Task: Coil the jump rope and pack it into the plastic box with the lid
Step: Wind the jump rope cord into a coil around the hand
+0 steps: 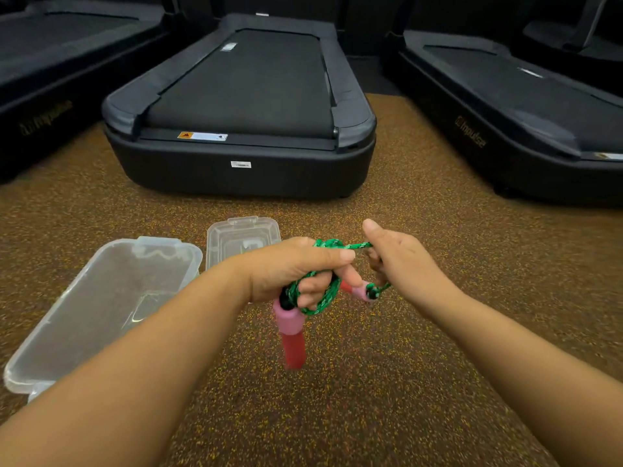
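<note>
The jump rope (325, 291) is green braided cord with pink and red handles. My left hand (296, 267) is closed around a bundle of its coils above the floor. One handle (291, 335) hangs down below that fist. My right hand (394, 257) pinches a strand of the cord just right of the bundle, and the second handle (359, 291) pokes out between the two hands. The clear plastic box (50, 352) lies open and empty on the floor to the left. Its clear lid (219, 237) lies apart, just behind my left hand.
I am over a brown speckled rubber floor (387, 365). A black treadmill deck (242, 106) stands straight ahead beyond the lid. Two more treadmills flank it, one at the left (50, 79) and one at the right (522, 112).
</note>
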`<control>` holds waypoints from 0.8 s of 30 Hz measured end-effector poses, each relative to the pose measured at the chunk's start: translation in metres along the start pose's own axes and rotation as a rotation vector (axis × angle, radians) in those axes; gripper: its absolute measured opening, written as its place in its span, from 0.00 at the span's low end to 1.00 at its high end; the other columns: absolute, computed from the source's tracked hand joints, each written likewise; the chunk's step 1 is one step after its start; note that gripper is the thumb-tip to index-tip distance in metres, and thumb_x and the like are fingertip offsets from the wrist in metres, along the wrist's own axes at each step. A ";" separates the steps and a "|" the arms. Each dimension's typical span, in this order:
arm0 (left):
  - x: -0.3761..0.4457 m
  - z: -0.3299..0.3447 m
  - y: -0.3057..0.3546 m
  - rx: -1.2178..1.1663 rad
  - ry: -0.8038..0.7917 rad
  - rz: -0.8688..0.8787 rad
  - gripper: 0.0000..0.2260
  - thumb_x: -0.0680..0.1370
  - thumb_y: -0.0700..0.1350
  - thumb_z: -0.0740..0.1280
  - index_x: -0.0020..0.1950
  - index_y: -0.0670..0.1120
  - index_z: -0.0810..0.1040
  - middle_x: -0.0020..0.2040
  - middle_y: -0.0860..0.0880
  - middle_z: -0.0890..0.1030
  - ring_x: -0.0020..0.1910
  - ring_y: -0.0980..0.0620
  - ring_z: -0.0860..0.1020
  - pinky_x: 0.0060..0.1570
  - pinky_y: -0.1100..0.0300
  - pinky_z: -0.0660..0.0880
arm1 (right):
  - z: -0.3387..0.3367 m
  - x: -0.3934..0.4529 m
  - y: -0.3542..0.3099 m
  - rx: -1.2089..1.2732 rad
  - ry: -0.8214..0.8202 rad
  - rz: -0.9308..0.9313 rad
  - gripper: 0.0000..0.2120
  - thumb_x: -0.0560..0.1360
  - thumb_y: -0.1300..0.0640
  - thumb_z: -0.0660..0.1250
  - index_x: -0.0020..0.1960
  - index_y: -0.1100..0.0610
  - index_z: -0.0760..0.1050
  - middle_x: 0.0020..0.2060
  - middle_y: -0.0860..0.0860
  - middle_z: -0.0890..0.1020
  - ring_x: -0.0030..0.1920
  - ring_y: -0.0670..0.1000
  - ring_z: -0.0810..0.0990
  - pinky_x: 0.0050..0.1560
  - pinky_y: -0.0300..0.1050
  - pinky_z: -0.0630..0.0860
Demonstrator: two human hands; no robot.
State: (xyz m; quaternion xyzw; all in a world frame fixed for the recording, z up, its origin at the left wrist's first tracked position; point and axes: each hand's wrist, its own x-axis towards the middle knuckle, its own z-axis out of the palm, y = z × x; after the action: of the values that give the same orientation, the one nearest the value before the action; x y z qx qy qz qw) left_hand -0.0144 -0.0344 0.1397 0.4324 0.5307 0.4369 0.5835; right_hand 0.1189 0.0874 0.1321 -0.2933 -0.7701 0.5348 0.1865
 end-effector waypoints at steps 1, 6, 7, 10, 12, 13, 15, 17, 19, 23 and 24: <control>0.000 0.000 0.001 -0.066 0.011 0.029 0.14 0.76 0.50 0.63 0.44 0.40 0.81 0.19 0.52 0.68 0.19 0.55 0.70 0.26 0.64 0.70 | 0.003 0.000 0.002 0.026 -0.014 -0.001 0.22 0.80 0.44 0.55 0.31 0.53 0.65 0.25 0.48 0.65 0.24 0.47 0.64 0.30 0.44 0.65; 0.003 -0.001 0.004 -0.346 0.082 0.164 0.10 0.74 0.44 0.63 0.42 0.43 0.83 0.28 0.49 0.81 0.25 0.53 0.79 0.33 0.61 0.79 | 0.014 0.004 0.013 0.113 -0.059 -0.082 0.20 0.82 0.50 0.51 0.34 0.54 0.66 0.18 0.42 0.65 0.22 0.42 0.63 0.29 0.42 0.64; 0.004 -0.002 0.005 -0.398 0.116 0.189 0.09 0.73 0.43 0.63 0.44 0.42 0.83 0.28 0.49 0.81 0.26 0.53 0.79 0.34 0.61 0.80 | 0.014 0.005 0.016 0.132 -0.070 -0.097 0.19 0.83 0.51 0.50 0.35 0.54 0.67 0.19 0.43 0.65 0.22 0.42 0.62 0.29 0.40 0.64; 0.006 -0.004 0.010 -0.538 0.216 0.235 0.11 0.73 0.42 0.63 0.51 0.40 0.80 0.25 0.52 0.75 0.24 0.56 0.75 0.31 0.64 0.76 | 0.013 0.005 0.027 0.131 -0.077 -0.124 0.17 0.83 0.53 0.51 0.39 0.55 0.70 0.23 0.46 0.65 0.23 0.43 0.63 0.28 0.37 0.66; 0.007 -0.007 0.012 -0.542 0.286 0.249 0.11 0.77 0.44 0.61 0.55 0.41 0.79 0.23 0.54 0.70 0.22 0.59 0.69 0.31 0.65 0.69 | 0.013 0.003 0.035 0.110 -0.080 -0.115 0.16 0.83 0.54 0.51 0.41 0.55 0.72 0.25 0.49 0.65 0.23 0.43 0.64 0.29 0.38 0.67; 0.008 -0.008 0.012 -0.538 0.319 0.250 0.12 0.79 0.45 0.60 0.56 0.42 0.79 0.22 0.55 0.68 0.20 0.59 0.66 0.31 0.65 0.67 | 0.014 0.002 0.038 0.113 -0.086 -0.105 0.16 0.83 0.55 0.51 0.41 0.55 0.72 0.25 0.50 0.65 0.23 0.42 0.65 0.29 0.38 0.67; 0.009 -0.012 0.013 -0.549 0.370 0.250 0.14 0.80 0.47 0.59 0.58 0.42 0.79 0.21 0.55 0.66 0.19 0.60 0.64 0.26 0.67 0.66 | 0.015 -0.001 0.042 0.117 -0.099 -0.090 0.15 0.83 0.56 0.52 0.42 0.55 0.73 0.25 0.49 0.66 0.23 0.43 0.66 0.29 0.38 0.67; 0.010 -0.016 0.012 -0.555 0.414 0.258 0.16 0.80 0.48 0.59 0.60 0.41 0.78 0.22 0.55 0.67 0.19 0.60 0.63 0.24 0.68 0.66 | 0.017 -0.004 0.046 0.107 -0.118 -0.076 0.15 0.83 0.56 0.52 0.43 0.55 0.74 0.25 0.48 0.68 0.24 0.44 0.66 0.27 0.35 0.67; 0.011 -0.018 0.011 -0.538 0.453 0.259 0.17 0.80 0.49 0.60 0.62 0.40 0.76 0.24 0.55 0.69 0.20 0.60 0.64 0.28 0.68 0.64 | 0.021 -0.007 0.048 0.128 -0.152 -0.054 0.14 0.83 0.56 0.53 0.43 0.54 0.74 0.26 0.48 0.69 0.25 0.45 0.67 0.27 0.36 0.67; 0.013 -0.016 0.011 -0.549 0.531 0.275 0.16 0.80 0.46 0.60 0.62 0.39 0.75 0.30 0.54 0.75 0.23 0.60 0.67 0.29 0.68 0.66 | 0.027 -0.011 0.046 0.112 -0.219 -0.041 0.10 0.81 0.60 0.57 0.47 0.54 0.76 0.28 0.48 0.73 0.25 0.41 0.71 0.27 0.34 0.68; 0.014 -0.016 0.013 -0.560 0.556 0.287 0.15 0.79 0.45 0.61 0.61 0.39 0.75 0.30 0.54 0.76 0.23 0.59 0.68 0.29 0.68 0.67 | 0.029 -0.011 0.046 0.084 -0.218 -0.050 0.09 0.81 0.61 0.58 0.48 0.56 0.76 0.29 0.49 0.75 0.25 0.39 0.71 0.27 0.31 0.68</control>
State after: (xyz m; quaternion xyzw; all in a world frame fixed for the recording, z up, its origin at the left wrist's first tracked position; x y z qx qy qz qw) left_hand -0.0298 -0.0172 0.1480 0.1922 0.4632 0.7413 0.4461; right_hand 0.1219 0.0712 0.0795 -0.2060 -0.7699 0.5905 0.1272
